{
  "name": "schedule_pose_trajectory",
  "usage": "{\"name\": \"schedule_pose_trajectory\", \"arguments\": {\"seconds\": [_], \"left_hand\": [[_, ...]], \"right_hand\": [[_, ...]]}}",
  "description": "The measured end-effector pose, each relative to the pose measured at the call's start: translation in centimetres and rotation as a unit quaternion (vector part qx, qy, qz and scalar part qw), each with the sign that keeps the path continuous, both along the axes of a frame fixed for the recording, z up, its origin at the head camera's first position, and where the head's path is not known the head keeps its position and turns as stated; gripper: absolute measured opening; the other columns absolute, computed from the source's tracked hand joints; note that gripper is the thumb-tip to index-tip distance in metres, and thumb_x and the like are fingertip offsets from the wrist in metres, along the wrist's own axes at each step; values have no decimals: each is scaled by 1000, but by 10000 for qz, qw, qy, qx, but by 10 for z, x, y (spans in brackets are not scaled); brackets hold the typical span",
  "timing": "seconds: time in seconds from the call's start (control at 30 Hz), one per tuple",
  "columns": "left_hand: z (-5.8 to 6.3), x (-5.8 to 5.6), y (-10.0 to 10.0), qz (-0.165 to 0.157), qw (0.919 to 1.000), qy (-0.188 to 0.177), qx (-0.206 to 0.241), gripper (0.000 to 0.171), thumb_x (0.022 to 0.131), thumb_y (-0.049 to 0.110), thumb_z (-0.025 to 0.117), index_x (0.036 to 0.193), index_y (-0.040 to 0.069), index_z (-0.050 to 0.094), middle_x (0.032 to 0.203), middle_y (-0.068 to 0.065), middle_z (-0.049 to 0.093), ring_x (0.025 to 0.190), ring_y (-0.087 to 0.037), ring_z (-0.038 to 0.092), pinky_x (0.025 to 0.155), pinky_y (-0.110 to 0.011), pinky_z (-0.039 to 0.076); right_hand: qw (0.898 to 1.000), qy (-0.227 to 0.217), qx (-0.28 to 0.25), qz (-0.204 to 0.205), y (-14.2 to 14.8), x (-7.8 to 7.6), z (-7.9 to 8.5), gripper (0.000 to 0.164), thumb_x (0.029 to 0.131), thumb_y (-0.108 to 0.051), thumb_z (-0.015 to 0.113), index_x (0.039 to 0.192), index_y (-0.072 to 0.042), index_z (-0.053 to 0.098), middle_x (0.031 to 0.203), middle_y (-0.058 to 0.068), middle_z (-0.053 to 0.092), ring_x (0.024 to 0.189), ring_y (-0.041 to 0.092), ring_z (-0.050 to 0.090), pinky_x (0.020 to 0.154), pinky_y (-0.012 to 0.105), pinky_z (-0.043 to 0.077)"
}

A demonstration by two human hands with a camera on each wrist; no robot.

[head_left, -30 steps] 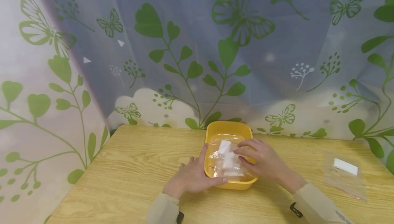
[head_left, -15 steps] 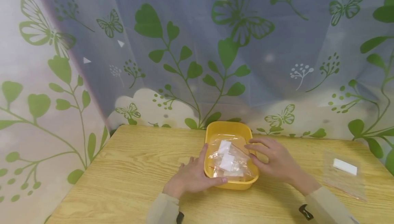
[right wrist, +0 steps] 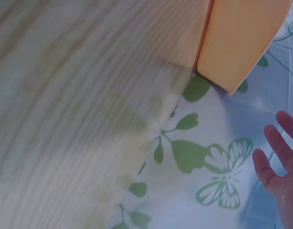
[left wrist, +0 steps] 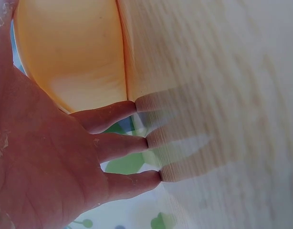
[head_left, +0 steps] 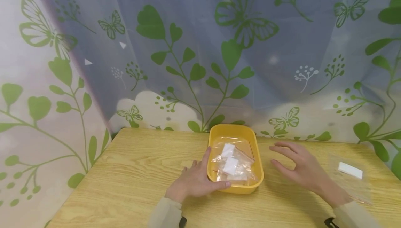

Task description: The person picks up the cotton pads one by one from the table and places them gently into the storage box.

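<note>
A yellow plastic tub (head_left: 232, 130) stands on the table with clear zip bags (head_left: 230, 166) inside, white labels showing on them. At its near left corner rests my left hand (head_left: 191, 182), thumb along the front rim and index finger up the left side. The left wrist view shows the other fingers of that left hand (left wrist: 56, 148) straight, their tips on the tabletop beside the tub's wall (left wrist: 75, 52). My right hand (head_left: 299, 167) hovers to the right of the tub, holding nothing, its fingers loosely bent and apart.
Another clear zip bag (head_left: 351, 177) with a white label lies flat at the right of the wooden table (head_left: 141, 172). A curtain (head_left: 188, 29) printed with leaves and butterflies hangs just behind the table's far edge.
My right hand has moved out of the tub to the right, letting go of a bag, which now lies on the others. The left hand has stayed at the tub's corner.
</note>
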State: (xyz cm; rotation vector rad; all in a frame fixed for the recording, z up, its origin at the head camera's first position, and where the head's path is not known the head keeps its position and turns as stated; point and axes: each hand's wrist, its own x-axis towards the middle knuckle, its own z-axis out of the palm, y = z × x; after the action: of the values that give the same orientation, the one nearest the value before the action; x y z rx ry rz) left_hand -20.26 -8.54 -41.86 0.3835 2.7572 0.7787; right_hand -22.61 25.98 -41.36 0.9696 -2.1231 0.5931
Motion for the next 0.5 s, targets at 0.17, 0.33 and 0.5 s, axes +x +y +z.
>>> {"name": "schedule_pose_trajectory", "arguments": {"seconds": [0.17, 0.33, 0.5], "left_hand": [[-1, 0, 0, -3, 10000, 3, -6, 126, 75, 90, 57, 165, 31, -8, 159, -28, 40, 152, -50, 29, 122, -72, 19], [-1, 0, 0, -5, 10000, 12, -9, 126, 75, 90, 57, 165, 31, -8, 159, -28, 40, 152, -50, 29, 121, -72, 19], [-2, -1, 0, 10, 10000, -18, 11, 127, 74, 92, 57, 165, 31, -8, 159, -27, 40, 152, -50, 27, 122, -72, 18]], "right_hand": [[9984, -404, 133, -375, 10, 7, 1, 48, 72, -13, 87, 119, -15, 76, 123, 11, 70, 111, 31, 65, 110, 9, 30], [9972, -463, 179, -553, 17, 10, 2, 49, 70, -14, 88, 118, -17, 77, 126, 13, 69, 113, 33, 63, 110, 12, 30], [9979, -341, 117, -543, 24, 12, -1, 49, 70, -20, 89, 117, -18, 77, 127, 13, 69, 114, 33, 62, 112, 12, 28]]}}
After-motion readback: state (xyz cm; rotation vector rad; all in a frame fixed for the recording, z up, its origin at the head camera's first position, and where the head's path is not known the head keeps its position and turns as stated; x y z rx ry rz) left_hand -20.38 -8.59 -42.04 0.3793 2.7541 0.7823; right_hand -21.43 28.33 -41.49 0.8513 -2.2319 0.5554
